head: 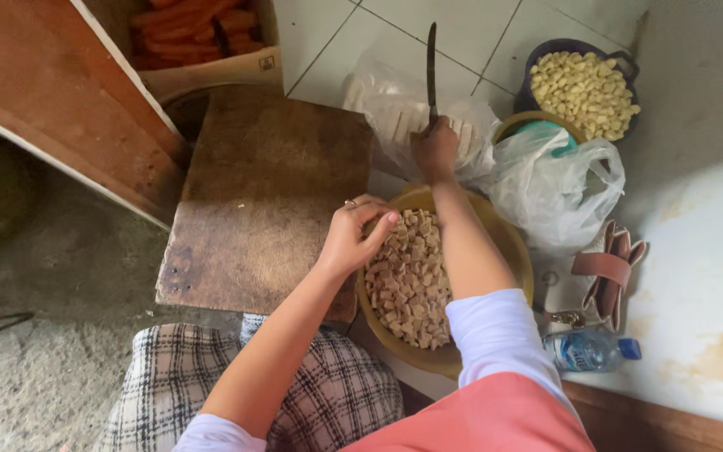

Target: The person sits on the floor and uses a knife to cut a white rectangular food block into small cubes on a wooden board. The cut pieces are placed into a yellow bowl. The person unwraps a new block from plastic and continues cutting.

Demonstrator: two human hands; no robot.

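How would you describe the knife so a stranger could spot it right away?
Start at the yellow bowl of cubed pieces. Just beyond it, the right hand grips the knife, blade pointing up over white tiles. It's the only thin dark blade there.

Knife (432,71): long dark blade, pointing straight away, far side of scene, handle hidden in fist, over clear bag with pale strips.

Bowl (508,243): round, yellow-tan, sits centre-right, right of wooden board, near edge close to lap.

Cubes (407,280): small tan-brown chunks, heaped in bowl, filling it pretty much; a few at left rim under fingertips.
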